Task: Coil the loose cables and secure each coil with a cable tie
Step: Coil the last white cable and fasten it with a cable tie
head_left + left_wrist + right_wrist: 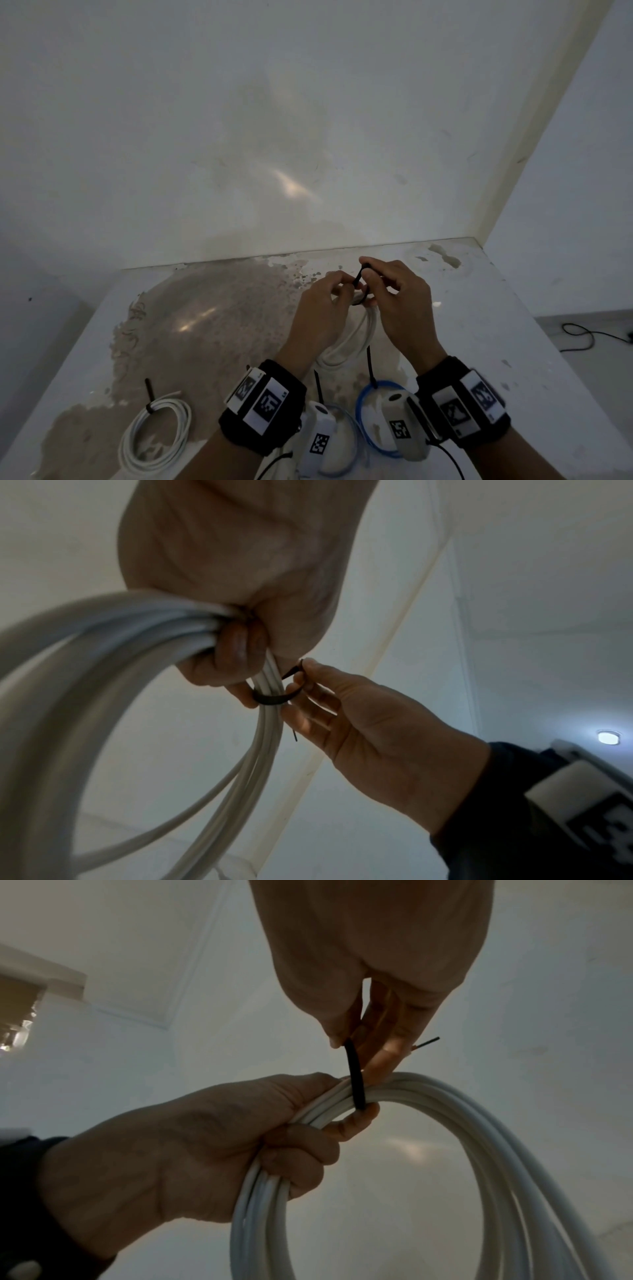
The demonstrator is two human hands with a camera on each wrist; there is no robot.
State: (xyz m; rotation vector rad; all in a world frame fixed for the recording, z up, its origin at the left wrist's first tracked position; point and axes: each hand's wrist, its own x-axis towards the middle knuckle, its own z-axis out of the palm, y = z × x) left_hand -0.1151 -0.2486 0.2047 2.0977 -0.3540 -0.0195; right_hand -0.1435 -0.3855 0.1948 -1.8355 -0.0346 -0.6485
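A coil of white cable [346, 346] hangs above the worn table top [219, 308], gripped at its top by my left hand [342, 287]. In the left wrist view the left hand [236, 653] curls its fingers round the bundled strands [103, 669]. A black cable tie [274, 697] loops round the bundle just below that grip. My right hand [366, 274] pinches the tie [359, 278] between thumb and fingers. In the right wrist view the tie [354, 1080] runs from the right hand's pinch [346, 1039] down over the coil [479, 1123], beside the left hand [325, 1123].
A tied white coil [156, 435] lies at the front left of the table. A blue coil [363, 407] with a black tie [371, 366] lies at the front, partly under my wrists. A wall stands behind the table. A black cord [589, 337] lies on the floor at right.
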